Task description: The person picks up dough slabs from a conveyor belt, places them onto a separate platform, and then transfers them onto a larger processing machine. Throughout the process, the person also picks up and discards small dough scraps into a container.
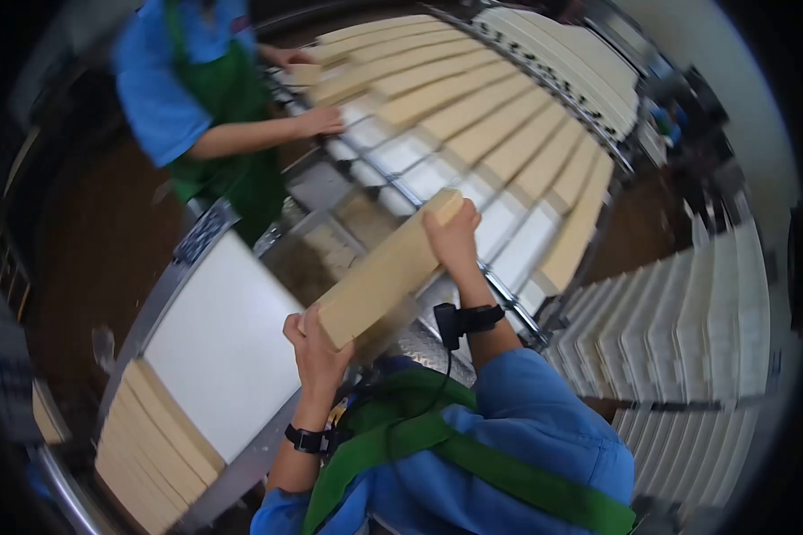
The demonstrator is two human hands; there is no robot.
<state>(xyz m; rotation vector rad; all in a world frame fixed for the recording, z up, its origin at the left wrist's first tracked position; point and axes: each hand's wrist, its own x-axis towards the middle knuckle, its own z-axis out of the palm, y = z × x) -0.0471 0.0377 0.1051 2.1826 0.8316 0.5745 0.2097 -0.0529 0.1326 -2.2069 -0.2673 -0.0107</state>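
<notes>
Across the gap between the white work surface and the rack I hold a long cream-coloured rectangular block (388,272), tilted up toward the right. My left hand (319,352) grips its near end, thumb and fingers around the corner. Its far end is in my right hand (453,234), fingers wrapped over the edge. Below the block, metal trays (317,245) with pale crumbs are partly hidden by it. Similar long blocks (473,116) lie side by side on the slatted rack beyond my right hand.
A co-worker in a green apron (227,107) stands at the left, hands at the rack's edge. More blocks (152,437) lie in a row beside the white work surface (227,348). Stacked white trays (669,321) stand at the right. A metal rail (500,290) edges the rack.
</notes>
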